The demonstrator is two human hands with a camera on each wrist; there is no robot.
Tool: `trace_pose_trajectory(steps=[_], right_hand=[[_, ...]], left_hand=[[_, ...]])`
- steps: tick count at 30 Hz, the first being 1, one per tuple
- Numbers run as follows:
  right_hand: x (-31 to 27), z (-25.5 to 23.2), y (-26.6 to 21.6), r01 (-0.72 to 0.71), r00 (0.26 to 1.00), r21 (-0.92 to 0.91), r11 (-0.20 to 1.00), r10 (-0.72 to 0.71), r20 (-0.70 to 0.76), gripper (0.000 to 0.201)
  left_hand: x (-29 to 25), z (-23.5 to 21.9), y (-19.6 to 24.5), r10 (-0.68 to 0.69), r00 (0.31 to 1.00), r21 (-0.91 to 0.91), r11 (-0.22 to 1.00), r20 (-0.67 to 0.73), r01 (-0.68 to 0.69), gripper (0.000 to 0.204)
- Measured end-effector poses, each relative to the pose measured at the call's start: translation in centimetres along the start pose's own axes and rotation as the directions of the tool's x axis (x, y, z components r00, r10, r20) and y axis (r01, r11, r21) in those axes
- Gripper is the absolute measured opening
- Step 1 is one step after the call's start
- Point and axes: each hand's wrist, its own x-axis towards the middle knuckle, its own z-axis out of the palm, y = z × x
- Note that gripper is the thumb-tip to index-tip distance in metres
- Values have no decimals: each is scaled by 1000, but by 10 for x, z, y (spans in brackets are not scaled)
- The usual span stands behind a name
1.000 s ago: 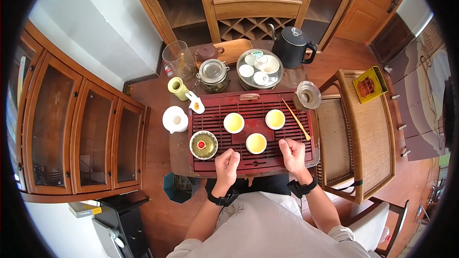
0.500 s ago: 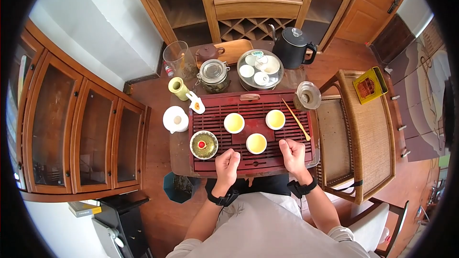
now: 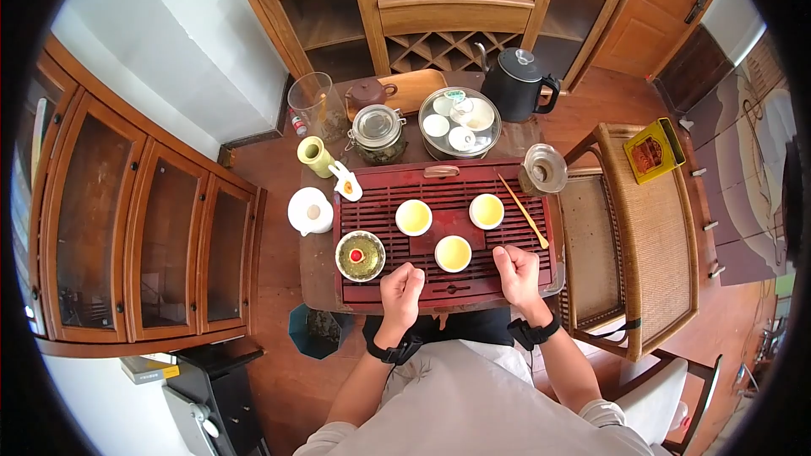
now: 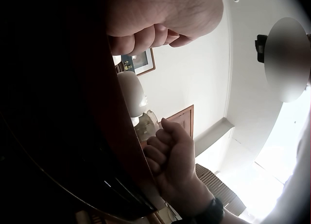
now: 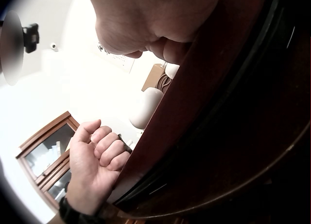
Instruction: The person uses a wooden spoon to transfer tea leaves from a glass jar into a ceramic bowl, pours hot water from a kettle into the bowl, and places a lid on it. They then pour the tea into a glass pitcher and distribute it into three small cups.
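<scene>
My left hand point(image 3: 402, 294) rests at the front edge of the red slatted tea tray point(image 3: 380, 294), its fingers curled into a fist with nothing in it. At the tray's front right my right hand point(image 3: 517, 274) is curled the same way, thumb on top, also holding nothing. Both wrist views show the curled fingers against the tray's edge. Three white cups point(image 3: 453, 254) of yellow tea stand between and beyond the hands. Nearest the left hand is a lidded gaiwan point(image 3: 360, 256) with a red knob. A thin wooden tea pick point(image 3: 524, 213) lies on the tray's right side.
Left of the tray stand a white pot point(image 3: 310, 211) and a green vase-like holder point(image 3: 314, 157). Behind it are a clip-top jar point(image 3: 377, 131), a round lidded container point(image 3: 459, 124) and a black kettle point(image 3: 519, 89). A glass pitcher point(image 3: 542, 171) stands right.
</scene>
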Motion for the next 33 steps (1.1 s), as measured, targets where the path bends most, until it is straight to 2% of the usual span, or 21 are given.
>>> trace_pose_trajectory(steps=[33], right_hand=[[0,-1,-2,0,1000,-16,1000,0,8,50]], left_hand=[[0,-2,-3,8,1000,13,1000,12,-8,44]])
